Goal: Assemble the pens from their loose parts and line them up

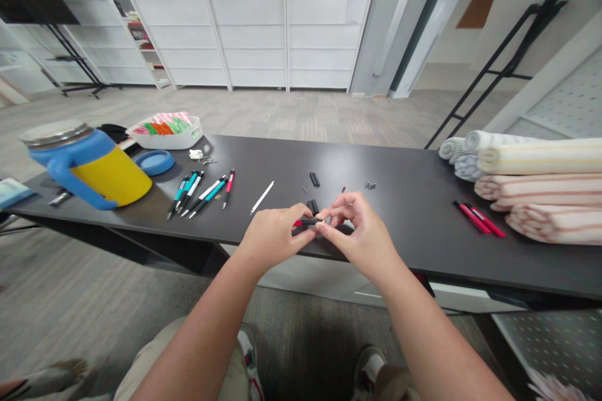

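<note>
My left hand (277, 233) is closed around a red and black pen (308, 222), held level just above the table's front edge. At its right end, the thumb and fingers of my right hand (360, 225) pinch; a small pale bit shows there, too small to name. Just behind my hands lie short black grip pieces (315, 179), a tiny dark spring-like piece (305, 189) and a small red-tipped part (343, 188). Small metal pieces (370, 186) sit in a cluster to the right. Thin white pen refills (262, 197) rest to the left.
Several click pens (195, 194) in teal, white, black and red lie left on the dark table (399, 200). Beyond them stand a blue and yellow mug (103, 169), its blue lid (154, 162) and a white basket (188, 136). Red pen barrels (480, 219) and rolled cloths (540, 188) are right.
</note>
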`<state>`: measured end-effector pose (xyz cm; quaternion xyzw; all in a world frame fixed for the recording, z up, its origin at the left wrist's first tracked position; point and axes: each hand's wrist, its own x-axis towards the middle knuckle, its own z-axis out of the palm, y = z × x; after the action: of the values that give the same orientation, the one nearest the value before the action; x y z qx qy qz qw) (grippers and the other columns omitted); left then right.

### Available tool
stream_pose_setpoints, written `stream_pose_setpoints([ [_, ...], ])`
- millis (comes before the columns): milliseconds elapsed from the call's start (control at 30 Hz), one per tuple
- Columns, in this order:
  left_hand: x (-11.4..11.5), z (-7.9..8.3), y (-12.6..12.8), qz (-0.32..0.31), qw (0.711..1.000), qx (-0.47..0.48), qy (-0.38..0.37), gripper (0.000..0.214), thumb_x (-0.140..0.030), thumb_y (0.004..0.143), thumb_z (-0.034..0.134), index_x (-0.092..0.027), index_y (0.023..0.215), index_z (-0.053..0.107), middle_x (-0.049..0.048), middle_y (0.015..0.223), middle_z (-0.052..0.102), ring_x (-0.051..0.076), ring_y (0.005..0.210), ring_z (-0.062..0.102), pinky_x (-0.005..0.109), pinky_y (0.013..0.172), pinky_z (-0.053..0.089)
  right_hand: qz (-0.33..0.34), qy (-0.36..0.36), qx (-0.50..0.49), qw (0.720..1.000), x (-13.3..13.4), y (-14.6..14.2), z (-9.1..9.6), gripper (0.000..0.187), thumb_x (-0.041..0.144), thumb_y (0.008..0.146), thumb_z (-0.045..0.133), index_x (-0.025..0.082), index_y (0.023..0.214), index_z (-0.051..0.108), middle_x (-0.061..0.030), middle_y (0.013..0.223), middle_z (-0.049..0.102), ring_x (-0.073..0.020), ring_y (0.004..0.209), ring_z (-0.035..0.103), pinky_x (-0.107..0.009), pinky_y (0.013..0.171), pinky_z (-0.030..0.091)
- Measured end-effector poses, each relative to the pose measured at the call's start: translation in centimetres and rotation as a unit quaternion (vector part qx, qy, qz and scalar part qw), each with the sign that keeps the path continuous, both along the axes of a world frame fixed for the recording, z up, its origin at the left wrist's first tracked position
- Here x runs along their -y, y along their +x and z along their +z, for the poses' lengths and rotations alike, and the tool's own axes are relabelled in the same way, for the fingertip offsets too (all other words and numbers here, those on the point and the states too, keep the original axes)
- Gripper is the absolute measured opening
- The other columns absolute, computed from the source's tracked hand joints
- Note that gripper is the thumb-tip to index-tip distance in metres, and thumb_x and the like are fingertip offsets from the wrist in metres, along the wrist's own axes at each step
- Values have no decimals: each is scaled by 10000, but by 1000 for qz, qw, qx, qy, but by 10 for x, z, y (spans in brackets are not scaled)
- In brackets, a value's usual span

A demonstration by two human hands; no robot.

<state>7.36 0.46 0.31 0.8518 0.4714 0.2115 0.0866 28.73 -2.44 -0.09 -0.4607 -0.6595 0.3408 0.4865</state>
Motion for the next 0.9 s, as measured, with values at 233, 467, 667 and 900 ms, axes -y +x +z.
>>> stream_pose_setpoints([
  [233, 1, 3, -2, -37, 999, 4, 9, 160, -389, 1013, 638, -265, 1103, 686, 9, 1005, 807, 226, 883, 765, 295, 699, 445, 7, 24, 29, 999, 2, 1, -2, 259, 296, 935, 772, 271, 1137, 610, -34, 1103, 766, -177, 867, 680, -348, 819, 536],
  [467, 1, 5, -6, -125, 992, 11, 7, 223, -323, 1105, 453, -223, 1179, 638, 55, 1100, 757, 221, 1006, 723, 311, 826, 491, -47, 29, 8, 998, 3, 4, -6, 211, 356, 929, 797, 249, 1053, 664, -37, 1008, 787, -172, 778, 671, -333, 760, 523],
  [667, 0, 3, -4, -87, 996, -21, 25, 282, -364, 1120, 424, -207, 978, 609, 49, 932, 720, 217, 830, 689, 317, 698, 424, -82, 50, 9, 995, 9, 4, -2, 218, 392, 938, 784, 241, 1050, 674, -60, 1048, 794, -178, 771, 662, -340, 769, 535],
  [900, -2, 6, -9, -83, 995, 61, -1, 366, -455, 1108, 461, -221, 847, 565, 1, 778, 643, 174, 705, 607, 290, 662, 371, -151, 99, 271, 946, -21, 27, 32, 169, 367, 1000, 661, 255, 1059, 773, -54, 985, 788, -239, 864, 690, -382, 817, 531],
])
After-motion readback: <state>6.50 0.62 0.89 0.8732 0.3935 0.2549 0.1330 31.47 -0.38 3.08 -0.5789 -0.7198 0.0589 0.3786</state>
